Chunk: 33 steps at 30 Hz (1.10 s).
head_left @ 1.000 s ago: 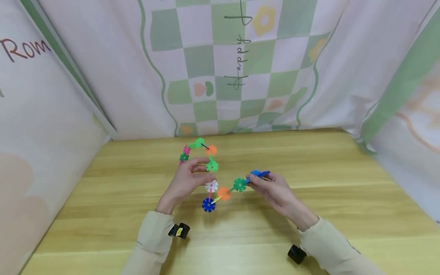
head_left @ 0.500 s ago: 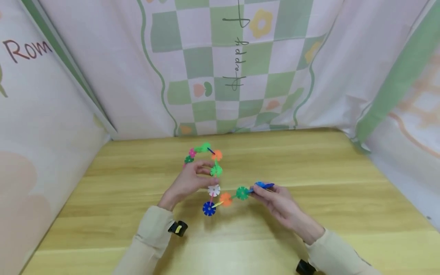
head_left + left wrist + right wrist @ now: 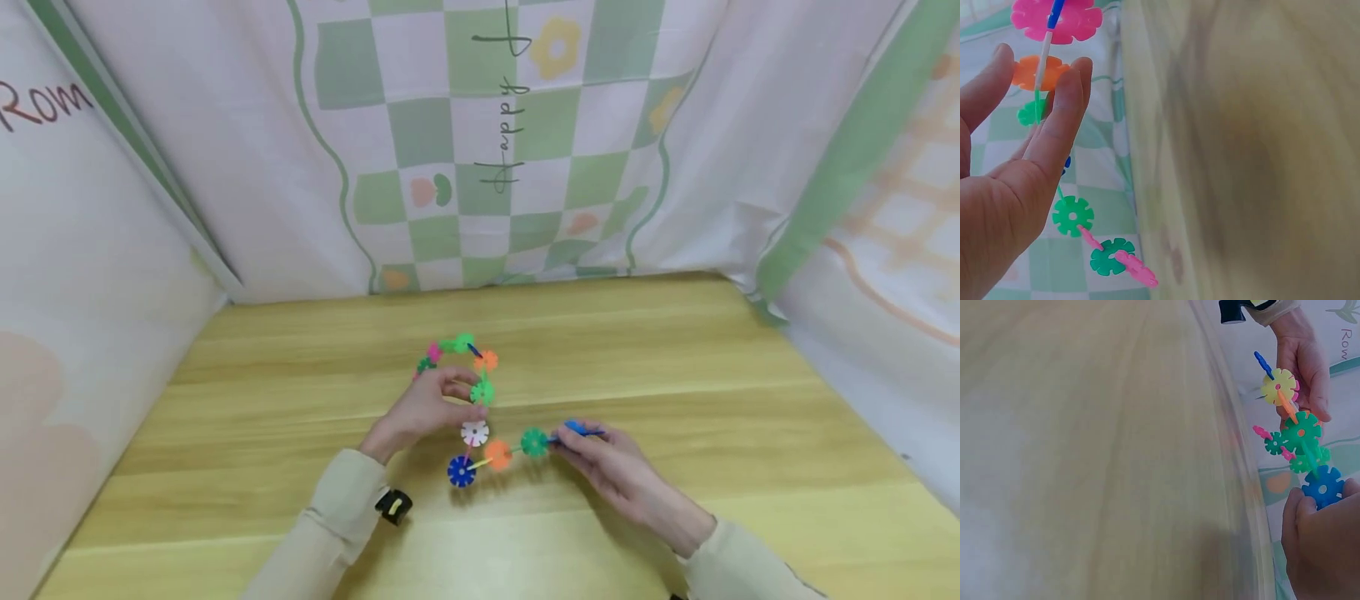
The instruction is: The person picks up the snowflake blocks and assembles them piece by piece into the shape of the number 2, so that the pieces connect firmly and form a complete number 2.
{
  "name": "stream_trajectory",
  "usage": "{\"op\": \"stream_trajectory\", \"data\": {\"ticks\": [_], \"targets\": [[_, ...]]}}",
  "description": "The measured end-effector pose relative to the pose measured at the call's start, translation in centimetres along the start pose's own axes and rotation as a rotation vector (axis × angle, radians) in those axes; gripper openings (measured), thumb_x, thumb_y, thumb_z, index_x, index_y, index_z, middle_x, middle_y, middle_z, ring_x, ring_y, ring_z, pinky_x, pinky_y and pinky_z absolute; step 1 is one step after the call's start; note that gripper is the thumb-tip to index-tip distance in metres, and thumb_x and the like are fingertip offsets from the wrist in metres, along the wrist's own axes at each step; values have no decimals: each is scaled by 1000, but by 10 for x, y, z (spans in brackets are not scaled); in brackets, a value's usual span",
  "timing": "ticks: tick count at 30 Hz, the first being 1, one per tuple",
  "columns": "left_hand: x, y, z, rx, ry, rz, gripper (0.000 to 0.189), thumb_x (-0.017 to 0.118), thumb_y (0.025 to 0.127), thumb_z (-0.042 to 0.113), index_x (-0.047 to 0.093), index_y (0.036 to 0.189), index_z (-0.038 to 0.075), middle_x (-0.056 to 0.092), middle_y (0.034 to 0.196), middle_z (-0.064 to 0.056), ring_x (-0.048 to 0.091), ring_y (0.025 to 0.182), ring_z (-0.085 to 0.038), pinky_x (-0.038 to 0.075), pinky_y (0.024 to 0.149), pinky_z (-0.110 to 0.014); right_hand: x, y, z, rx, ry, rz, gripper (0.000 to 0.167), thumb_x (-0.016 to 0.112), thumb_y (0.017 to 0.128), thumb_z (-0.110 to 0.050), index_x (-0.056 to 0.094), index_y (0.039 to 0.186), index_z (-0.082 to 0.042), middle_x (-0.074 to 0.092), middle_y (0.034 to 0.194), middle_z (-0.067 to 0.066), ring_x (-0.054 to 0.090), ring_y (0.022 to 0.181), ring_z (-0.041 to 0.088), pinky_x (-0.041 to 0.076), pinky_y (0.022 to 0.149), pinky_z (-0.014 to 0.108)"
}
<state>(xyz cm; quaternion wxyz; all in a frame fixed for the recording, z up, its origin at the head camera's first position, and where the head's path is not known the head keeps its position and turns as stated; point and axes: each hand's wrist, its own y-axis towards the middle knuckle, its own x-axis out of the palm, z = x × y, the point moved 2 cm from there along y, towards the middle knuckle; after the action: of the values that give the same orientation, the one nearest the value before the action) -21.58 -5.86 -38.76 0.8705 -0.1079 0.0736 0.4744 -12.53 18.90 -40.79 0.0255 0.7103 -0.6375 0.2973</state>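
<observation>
A chain of bright interlocking plastic snowflake discs runs between the two hands, linked edge to edge at angles. My left hand (image 3: pixel 423 412) pinches it part-way along; in the left wrist view, thumb and fingers meet the edges of an orange disc (image 3: pixel 1044 73). Beyond that grip the chain curves back through an orange disc (image 3: pixel 486 360) to pink and green ones. From the white disc (image 3: pixel 475 432) it drops to a dark blue disc (image 3: pixel 461 472), then turns right through a green disc (image 3: pixel 535 442). My right hand (image 3: pixel 618 475) pinches the blue disc (image 3: pixel 1324 487) at the right end.
A wood-grain table (image 3: pixel 675 358) lies beneath the hands. A white and green checked curtain (image 3: pixel 487 167) hangs behind it, with white cloth walls at left and right. A black wrist camera (image 3: pixel 394 506) sits by the left sleeve.
Both hands and the chain have come lower and nearer in the head view, the right hand more to the right. Both grips stay the same. The head view has shifted slightly.
</observation>
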Motion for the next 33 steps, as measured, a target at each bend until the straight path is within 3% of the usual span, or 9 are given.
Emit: {"op": "stream_trajectory", "data": {"ticks": [4, 13, 18, 33], "targets": [[3, 3, -5, 0, -6, -20, 43, 77, 82, 12, 58, 120, 2, 62, 109, -15, 64, 88, -22, 56, 73, -35, 0, -2, 2, -8, -29, 23, 44, 57, 95, -3, 30, 127, 10, 57, 113, 12, 63, 102, 16, 42, 100, 28], [0, 6, -11, 13, 33, -21, 47, 77, 83, 13, 58, 124, 1, 61, 115, -14, 57, 107, -27, 55, 79, -35, 1, -4, 10, 18, -63, -5, 52, 58, 95, -5, 26, 132, 13, 58, 113, 12, 62, 103, 17, 43, 100, 29], [-3, 6, -16, -9, 4, -30, 48, 76, 83, 11, 57, 125, -1, 61, 113, -15, 59, 101, -25, 55, 77, -34, 4, -4, 14, 37, -64, -42, 58, 59, 95, -6, 22, 135, 14, 59, 112, 12, 62, 105, 18, 42, 100, 28], [-27, -4, -32, -73, -68, -20, 48, 72, 85, 6, 51, 127, -7, 62, 112, -20, 66, 82, -18, 57, 67, -33, 26, 22, 23, 45, -234, -19, 50, 67, 90, -5, 39, 125, 17, 60, 105, 12, 64, 95, 15, 49, 92, 26]]}}
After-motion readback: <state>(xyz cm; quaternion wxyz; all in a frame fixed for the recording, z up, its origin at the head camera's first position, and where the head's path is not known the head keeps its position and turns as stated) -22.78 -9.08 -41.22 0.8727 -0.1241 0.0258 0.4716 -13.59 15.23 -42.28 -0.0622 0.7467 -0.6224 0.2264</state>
